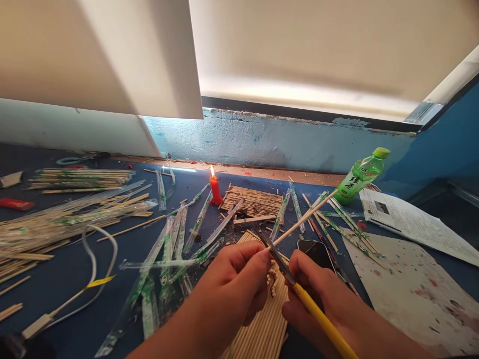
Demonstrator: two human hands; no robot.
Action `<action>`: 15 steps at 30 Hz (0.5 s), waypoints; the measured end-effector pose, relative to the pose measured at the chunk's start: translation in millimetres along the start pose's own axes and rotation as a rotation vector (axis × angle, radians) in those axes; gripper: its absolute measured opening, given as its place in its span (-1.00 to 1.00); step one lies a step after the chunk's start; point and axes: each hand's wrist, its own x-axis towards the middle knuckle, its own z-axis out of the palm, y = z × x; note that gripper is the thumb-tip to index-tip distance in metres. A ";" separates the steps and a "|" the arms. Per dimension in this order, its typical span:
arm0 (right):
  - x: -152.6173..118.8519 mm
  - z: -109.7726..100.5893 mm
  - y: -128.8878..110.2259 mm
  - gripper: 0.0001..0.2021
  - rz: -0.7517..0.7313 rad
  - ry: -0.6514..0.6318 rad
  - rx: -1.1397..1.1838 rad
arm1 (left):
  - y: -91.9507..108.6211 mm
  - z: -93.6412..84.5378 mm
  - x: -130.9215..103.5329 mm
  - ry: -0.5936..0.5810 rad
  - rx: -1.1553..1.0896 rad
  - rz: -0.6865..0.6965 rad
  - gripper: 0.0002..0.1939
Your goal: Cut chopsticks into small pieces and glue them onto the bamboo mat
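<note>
Looking at that thin wooden stick point(307, 217), I'd say it weighs next to nothing. Probably stiff along its length, with a bit of spring if you lean on the far end, and I'd guess it would snap or splinter under a hard sideways push. Bare wood shouldn't be too slippery, but a round-looking rod that slim could roll in your fingers. Best hold imo is a close pinch right beside the blade, so little of it can flex there.

That's about how the left hand point(241, 284) has it: thumb and forefinger closed together on the lower end, other fingers curled under. The right hand point(322, 289) is curled around a yellow-handled tool point(324, 321), though I can't see the whole grip. Its dark metal end crosses the stick just beside the left fingertips; can't tell what kind of tool it is. I'd hold that by the handle only.

Looks-wise, the stick is pale, straight, smooth and plain. It's up in the air over the bench point(123, 244), slanting away to the right with its far tip in front of the green bottle point(359, 177). Below the hands there's a mat of similar sticks point(258, 331), laid side by side.
</note>
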 end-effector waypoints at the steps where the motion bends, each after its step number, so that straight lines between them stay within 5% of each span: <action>1: 0.2 0.2 0.7 -0.68 -0.007 0.007 -0.006 | 0.1 -0.2 -0.4 0.022 0.060 0.011 -0.67; 7: 3.5 0.8 3.0 -0.67 -0.017 -0.017 -0.008 | 0.1 -3.0 -1.7 0.039 0.281 0.042 -0.65; 15: 4.7 3.7 3.9 -0.67 -0.041 0.023 0.007 | 0.8 2.3 -0.1 0.054 0.139 0.024 -0.66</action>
